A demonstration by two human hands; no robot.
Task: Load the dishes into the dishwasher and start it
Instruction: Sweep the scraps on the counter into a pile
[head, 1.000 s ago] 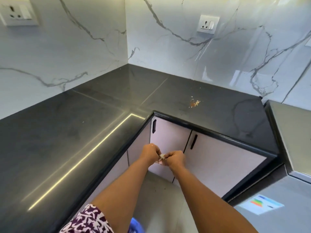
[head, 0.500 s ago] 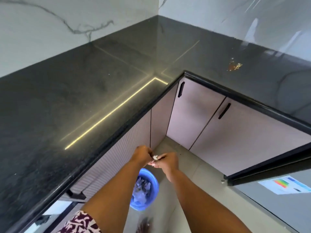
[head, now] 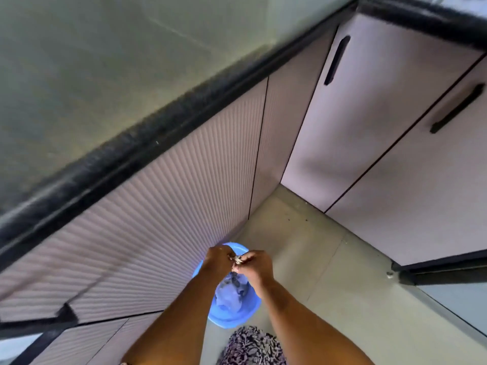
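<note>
My left hand (head: 217, 262) and my right hand (head: 254, 267) meet in front of me, fingertips pinched together on a small pale object (head: 238, 259) that is too small to identify. Both hands hover above a blue plastic tub (head: 232, 316) on the floor, which holds crumpled bluish and dark material. No dishes and no open dishwasher can be seen. A dark handle (head: 66, 314) sticks out from the ribbed front panel (head: 158, 206) at the lower left.
The black counter edge (head: 158, 138) runs diagonally overhead. Two plain cupboard doors with black handles (head: 337, 59) (head: 458, 111) form the corner on the right. A grey appliance (head: 461, 299) stands at the right edge. Beige floor tiles (head: 316, 259) lie between them.
My view has tipped downward from the counter and wall to the cupboard fronts and floor. The hands stay pinched together on the small object and now sit over the blue tub.
</note>
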